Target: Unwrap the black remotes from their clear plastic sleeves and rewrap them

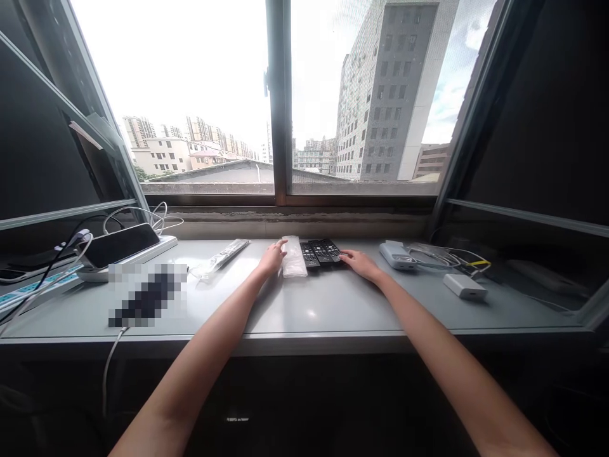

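Observation:
Near the window side of the table, several black remote controls (pixel 326 252) with rows of small buttons lie side by side. A clear plastic bag (pixel 294 258) lies flat just left of them. My left hand (pixel 273 258) rests at the bag's left edge, its fingers stretched out and apart, with the fingertips at the plastic. On the other side, my right hand (pixel 360 262) has its extended fingertips touching the right edge of the remotes, without a visible grip. Another clear-wrapped long item (pixel 228 254) lies further left, its contents hard to make out.
At left, a phone (pixel 124 246) leans on a stand beside a power strip (pixel 38 292) and loose cables. A pixelated dark object (pixel 148 298) sits near the table's front edge. At right are a pale blue device (pixel 397 255), a white adapter (pixel 465 287) and coiled cables.

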Available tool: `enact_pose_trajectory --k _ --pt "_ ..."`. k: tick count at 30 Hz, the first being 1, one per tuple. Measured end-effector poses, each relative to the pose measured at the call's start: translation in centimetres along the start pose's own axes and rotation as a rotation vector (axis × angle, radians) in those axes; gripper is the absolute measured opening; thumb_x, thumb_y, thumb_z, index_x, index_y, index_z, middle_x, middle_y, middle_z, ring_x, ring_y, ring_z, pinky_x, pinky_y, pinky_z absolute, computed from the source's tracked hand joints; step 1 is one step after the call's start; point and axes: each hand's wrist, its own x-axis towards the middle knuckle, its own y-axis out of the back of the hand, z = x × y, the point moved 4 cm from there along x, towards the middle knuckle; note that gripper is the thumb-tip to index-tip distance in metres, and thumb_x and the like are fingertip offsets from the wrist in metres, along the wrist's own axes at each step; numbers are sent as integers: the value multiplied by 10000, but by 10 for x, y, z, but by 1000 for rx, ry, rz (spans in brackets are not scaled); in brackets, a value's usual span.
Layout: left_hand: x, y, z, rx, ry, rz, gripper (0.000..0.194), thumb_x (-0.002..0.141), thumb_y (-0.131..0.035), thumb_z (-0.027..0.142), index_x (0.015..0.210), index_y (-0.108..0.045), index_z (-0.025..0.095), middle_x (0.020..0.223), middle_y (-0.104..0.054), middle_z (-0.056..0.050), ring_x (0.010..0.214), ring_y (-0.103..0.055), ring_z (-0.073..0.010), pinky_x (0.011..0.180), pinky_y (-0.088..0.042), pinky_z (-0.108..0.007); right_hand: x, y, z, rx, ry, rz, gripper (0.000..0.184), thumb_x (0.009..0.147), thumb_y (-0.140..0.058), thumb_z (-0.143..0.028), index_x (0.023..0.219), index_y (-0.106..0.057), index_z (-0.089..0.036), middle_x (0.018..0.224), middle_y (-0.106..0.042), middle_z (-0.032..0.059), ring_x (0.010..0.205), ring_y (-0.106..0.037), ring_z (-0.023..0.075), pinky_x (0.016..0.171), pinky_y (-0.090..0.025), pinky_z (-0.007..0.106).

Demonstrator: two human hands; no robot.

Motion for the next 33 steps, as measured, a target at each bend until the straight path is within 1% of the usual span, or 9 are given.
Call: enact_pose_trajectory --k 6,10,13,15,17,20,24,28,33 --pt "2 17 3 166 -117 143 267 771 -573 73 920 -682 266 982 -576 -113 1286 -375 -330 1103 -212 -452 -1 2 -2 -13 0 9 426 960 -388 -414 1298 -574 -232 1269 -623 70 1159 -559 285 897 -438 343" --pt "11 54 -4 141 -156 401 202 775 -512 55 869 -636 185 1234 -510 -203 1401 -176 -372 1101 -154 -535 -1 1 0 -38 20 24 414 953 -400 -402 1304 -552 -243 1107 -694 60 1031 -619 254 823 -451 313" --pt "19 88 -15 236 -51 565 273 778 -520 100 1034 -607 144 1390 -402 -256 1423 -77 -401 1033 -229 -596 0 -1 4 -58 46 47 428 947 -395 -416 1316 -524 -242 1034 -705 50 942 -640 234 766 -448 298" --pt "23 102 -21 449 131 549 355 794 -525 142 1143 -581 113 1376 -418 -296 1389 -188 -433 1003 -248 -608 1 -2 5 -60 63 48 444 947 -370 -440 1324 -505 -249 1026 -701 44 916 -642 231 738 -443 297" --pt "26 106 -22 712 261 452 353 828 -516 201 1158 -592 101 1319 -480 -311 1311 -344 -436 998 -256 -585 2 -4 7 -61 73 36 460 945 -347 -467 1324 -496 -254 1027 -697 42 910 -641 234 725 -439 300" --pt "26 101 -16 954 238 346 277 877 -486 260 1049 -650 119 1261 -545 -287 1230 -458 -405 984 -300 -526 4 -5 9 -61 72 21 469 936 -347 -484 1316 -500 -256 1042 -693 45 907 -643 240 727 -437 308" --pt "23 104 -11 784 241 344 85 798 -625 181 858 -624 121 1198 -587 -273 1208 -496 -400 968 -341 -487 7 -7 12 -40 87 42 465 919 -376 -489 1292 -523 -253 1028 -700 51 888 -650 244 718 -442 313" --pt "21 117 -12 415 311 396 296 645 -783 157 651 -487 163 1063 -650 -204 1214 -500 -385 947 -387 -445 10 -8 16 -25 108 71 440 908 -399 -478 1256 -552 -257 1008 -707 46 866 -659 234 694 -451 303" --pt "18 107 -4 449 319 391 445 533 -744 -56 474 -358 157 833 -648 -120 1245 -465 -382 991 -350 -427 12 -8 16 -17 122 74 427 893 -433 -463 1244 -560 -256 980 -712 40 848 -662 225 690 -458 301"
